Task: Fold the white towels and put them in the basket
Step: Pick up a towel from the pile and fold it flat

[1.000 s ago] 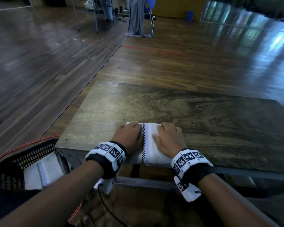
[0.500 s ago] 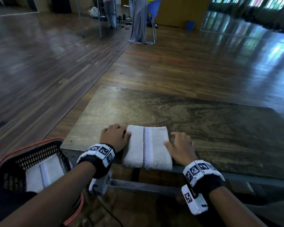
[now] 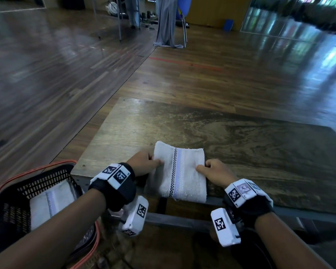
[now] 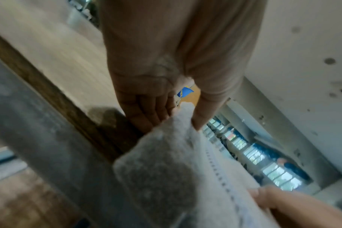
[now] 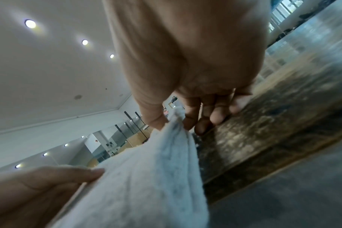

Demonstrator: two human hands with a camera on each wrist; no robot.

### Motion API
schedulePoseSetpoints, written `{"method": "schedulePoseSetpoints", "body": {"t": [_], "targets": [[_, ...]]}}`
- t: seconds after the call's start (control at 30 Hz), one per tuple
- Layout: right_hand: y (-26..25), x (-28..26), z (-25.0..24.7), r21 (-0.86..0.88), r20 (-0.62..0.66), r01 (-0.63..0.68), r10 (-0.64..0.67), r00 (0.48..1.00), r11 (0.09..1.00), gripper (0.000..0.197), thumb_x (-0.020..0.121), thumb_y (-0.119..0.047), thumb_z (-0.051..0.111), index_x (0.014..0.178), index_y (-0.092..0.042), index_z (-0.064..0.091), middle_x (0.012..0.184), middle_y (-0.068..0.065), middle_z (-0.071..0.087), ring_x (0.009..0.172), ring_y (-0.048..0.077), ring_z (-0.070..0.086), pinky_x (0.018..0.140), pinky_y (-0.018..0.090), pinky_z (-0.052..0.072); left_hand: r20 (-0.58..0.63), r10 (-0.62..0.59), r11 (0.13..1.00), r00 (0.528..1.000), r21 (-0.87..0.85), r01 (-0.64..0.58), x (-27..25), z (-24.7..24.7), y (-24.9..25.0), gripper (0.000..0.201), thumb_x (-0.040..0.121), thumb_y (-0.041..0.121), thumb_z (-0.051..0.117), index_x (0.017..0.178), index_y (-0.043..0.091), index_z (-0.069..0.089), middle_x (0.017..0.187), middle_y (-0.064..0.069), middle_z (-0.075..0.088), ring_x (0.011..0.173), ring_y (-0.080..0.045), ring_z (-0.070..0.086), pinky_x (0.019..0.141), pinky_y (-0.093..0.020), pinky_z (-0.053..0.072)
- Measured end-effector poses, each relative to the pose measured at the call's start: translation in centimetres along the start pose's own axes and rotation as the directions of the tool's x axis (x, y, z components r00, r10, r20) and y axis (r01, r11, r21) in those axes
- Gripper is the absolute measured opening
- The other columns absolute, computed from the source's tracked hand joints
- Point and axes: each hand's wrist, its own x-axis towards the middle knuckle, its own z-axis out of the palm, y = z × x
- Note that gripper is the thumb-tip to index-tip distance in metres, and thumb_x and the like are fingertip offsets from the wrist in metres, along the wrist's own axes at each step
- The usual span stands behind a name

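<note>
A folded white towel [image 3: 179, 172] with a checkered stripe sits at the near edge of the wooden table [image 3: 241, 144], its front end hanging past the edge. My left hand [image 3: 145, 164] pinches its left side, thumb on top and fingers underneath. My right hand [image 3: 213, 170] pinches its right side the same way. The left wrist view shows the towel [image 4: 176, 169] between thumb and fingers; the right wrist view shows the towel [image 5: 146, 177] held likewise. A black basket [image 3: 17, 200] with an orange rim stands at the lower left, with another folded white towel [image 3: 49, 202] inside.
The table's metal frame [image 3: 182, 218] runs under the near edge. Shiny wooden floor surrounds the table. Far back stand a chair draped with grey cloth [image 3: 167, 22] and metal stands [image 3: 118, 18].
Both hands went from lying flat on top of the towel to its sides, and now pinch its left and right edges. The towel has slid nearer, overhanging the table edge.
</note>
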Motion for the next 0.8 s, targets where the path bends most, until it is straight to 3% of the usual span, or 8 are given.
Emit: {"method": "schedulePoseSetpoints", "body": {"t": [0.1,0.2,0.3,0.37,0.5,0.6,0.73,0.8], "targets": [[0.0,-0.6,-0.2,0.169,-0.026,0.022,-0.018,1.0,0.985,0.022,0.088,-0.036,0.055,0.094,-0.015,0.054,0.09,0.001,0.061,0.079,0.016,0.058,0.067,0.033,0.043,0.06,-0.067,0.988,0.996,-0.136,0.075,-0.6,-0.1,0.2,0.026,0.088,0.013,0.059,0.065,0.015,0.047,0.061,0.003,0.046,0.054,-0.008,0.042,0.048,-0.018,0.034],[0.1,-1.6,-0.3,0.333,0.013,0.007,-0.012,1.0,0.943,0.039,0.087,-0.025,0.06,0.121,-0.014,0.047,0.11,0.005,0.061,0.101,0.019,0.059,0.089,0.04,0.049,0.055,-0.122,0.963,0.991,-0.236,0.131,-1.6,-0.3,0.1,0.008,0.086,0.009,0.059,0.079,0.006,0.058,0.076,-0.008,0.059,0.069,-0.019,0.055,0.066,-0.029,0.045],[0.1,-3.5,-0.5,0.5,0.039,-0.015,-0.005,0.999,0.866,0.056,0.085,-0.008,0.063,0.134,-0.012,0.038,0.117,0.011,0.06,0.106,0.021,0.058,0.088,0.038,0.05,0.102,-0.16,0.927,0.982,-0.327,0.185,-3.6,-0.6,0.5,0.019,0.086,0.01,0.059,0.101,-0.001,0.063,0.105,-0.022,0.065,0.1,-0.037,0.062,0.093,-0.046,0.05],[0.3,-5.3,-0.7,0.635,0.067,-0.034,-0.01,0.998,0.772,0.051,0.083,0.0,0.061,0.13,-0.009,0.044,0.117,0.009,0.061,0.102,0.019,0.059,0.082,0.034,0.051,0.137,-0.15,0.877,0.979,-0.439,0.196,-5.7,-0.5,0.7,0.014,0.086,0.006,0.058,0.098,0.002,0.064,0.104,-0.02,0.067,0.098,-0.035,0.064,0.088,-0.045,0.053],[0.9,-9.7,-0.4,0.766,0.167,-0.075,-0.084,0.982,0.639,0.031,0.083,0.001,0.058,0.112,-0.01,0.059,0.114,0.011,0.065,0.104,0.023,0.061,0.086,0.039,0.052,0.144,-0.085,0.772,0.986,-0.616,0.156,-10.9,-0.1,0.1,0.022,0.088,0.002,0.053,0.107,0.002,0.061,0.1,-0.013,0.066,0.091,-0.026,0.063,0.078,-0.037,0.053],[1.0,-13.4,1.2,0.768,0.199,-0.063,-0.144,0.969,0.638,0.038,0.083,-0.003,0.06,0.119,-0.012,0.057,0.117,0.011,0.065,0.106,0.025,0.061,0.082,0.039,0.053,0.098,-0.075,0.717,0.992,-0.687,0.122,-15.7,0.4,-1.2,0.027,0.087,0.0,0.052,0.112,0.004,0.061,0.099,-0.009,0.066,0.089,-0.022,0.063,0.073,-0.034,0.053],[-0.7,-17.5,3.0,0.752,0.185,-0.002,-0.209,0.96,0.659,0.043,0.086,-0.007,0.059,0.127,-0.015,0.051,0.124,0.012,0.06,0.117,0.029,0.055,0.106,0.056,0.035,0.016,-0.098,0.719,0.995,-0.691,0.082,-21.6,-0.7,-2.1,0.03,0.086,-0.003,0.051,0.113,0.006,0.061,0.104,-0.015,0.064,0.093,-0.029,0.062,0.075,-0.039,0.052],[-2.4,-19.1,3.2,0.77,0.193,0.027,-0.274,0.942,0.638,0.037,0.088,-0.006,0.056,0.125,-0.012,0.053,0.121,0.013,0.063,0.111,0.028,0.059,0.1,0.051,0.044,-0.024,-0.086,0.714,0.996,-0.699,0.045,-23.9,-2.4,-2.0,0.028,0.085,-0.005,0.05,0.107,0.005,0.064,0.101,-0.016,0.063,0.09,-0.029,0.06,0.072,-0.037,0.048]]}}
